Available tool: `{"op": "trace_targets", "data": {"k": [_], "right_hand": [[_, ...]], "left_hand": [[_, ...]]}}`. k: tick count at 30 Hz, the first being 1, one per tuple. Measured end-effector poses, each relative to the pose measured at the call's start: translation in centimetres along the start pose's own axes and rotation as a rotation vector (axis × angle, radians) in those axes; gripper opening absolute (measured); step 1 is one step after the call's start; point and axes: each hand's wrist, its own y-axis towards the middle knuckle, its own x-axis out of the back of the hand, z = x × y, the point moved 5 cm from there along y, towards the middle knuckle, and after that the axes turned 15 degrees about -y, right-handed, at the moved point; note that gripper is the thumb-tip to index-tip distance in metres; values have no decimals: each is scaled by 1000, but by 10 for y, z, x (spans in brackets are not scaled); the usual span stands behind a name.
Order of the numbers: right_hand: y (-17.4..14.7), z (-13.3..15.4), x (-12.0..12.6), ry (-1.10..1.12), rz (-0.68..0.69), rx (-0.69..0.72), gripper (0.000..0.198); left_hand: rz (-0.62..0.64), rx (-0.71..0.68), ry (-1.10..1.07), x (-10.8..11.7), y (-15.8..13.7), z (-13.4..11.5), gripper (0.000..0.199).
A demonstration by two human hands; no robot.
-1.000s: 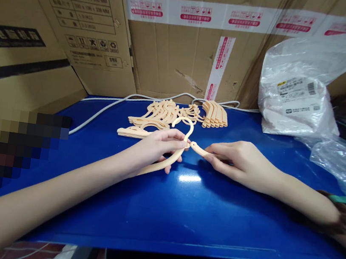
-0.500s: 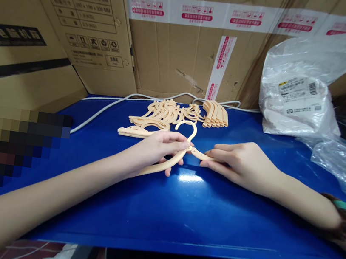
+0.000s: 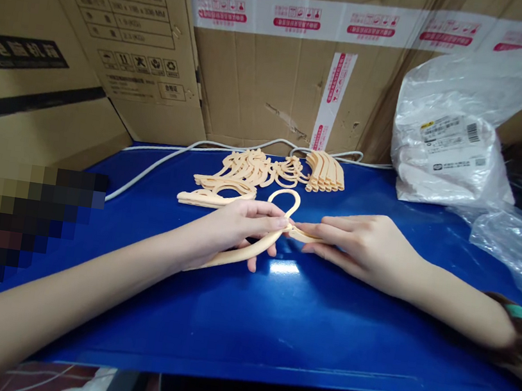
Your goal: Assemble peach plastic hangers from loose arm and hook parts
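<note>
Between my hands, above the blue table [image 3: 243,322], is a cream plastic folding hanger [image 3: 253,251] with its curved hook upward. My left hand [image 3: 247,223] is closed around the middle, near the base of the hook; one hanger arm slopes down to the left under the palm. Pinched in the fingers of my right hand [image 3: 365,246] is the other arm piece, whose inner end meets the hanger's centre joint. Whether the two are locked together is hidden by my left fingers. Just behind my left hand lie folded hangers [image 3: 206,200].
Loose hook pieces [image 3: 250,167] and a stack of curved arm pieces [image 3: 326,172] lie at the back. A white cable [image 3: 163,165] runs behind them. Cardboard boxes [image 3: 257,85] wall the rear and left. A clear plastic bag [image 3: 451,157] stands at the back right.
The hook has tilted and shifted slightly right. My right hand's arm piece has come closer to the centre joint, with the fingertips nearer my left hand.
</note>
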Motion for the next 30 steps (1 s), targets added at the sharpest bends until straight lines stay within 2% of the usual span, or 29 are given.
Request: {"op": "trace_targets", "data": {"k": [8, 15, 24, 30], "right_hand": [[-1, 4, 2, -36, -49, 46, 38], [-3, 6, 3, 63, -52, -5, 41], [-1, 7, 5, 132, -10, -6, 40], [-1, 9, 5, 107, 2, -19, 40]], "left_hand": [[25, 92, 5, -2, -2, 1, 14], [-25, 43, 3, -2, -3, -7, 10], [-43, -9, 1, -2, -3, -3, 12], [-70, -23, 14, -4, -2, -5, 12]]}}
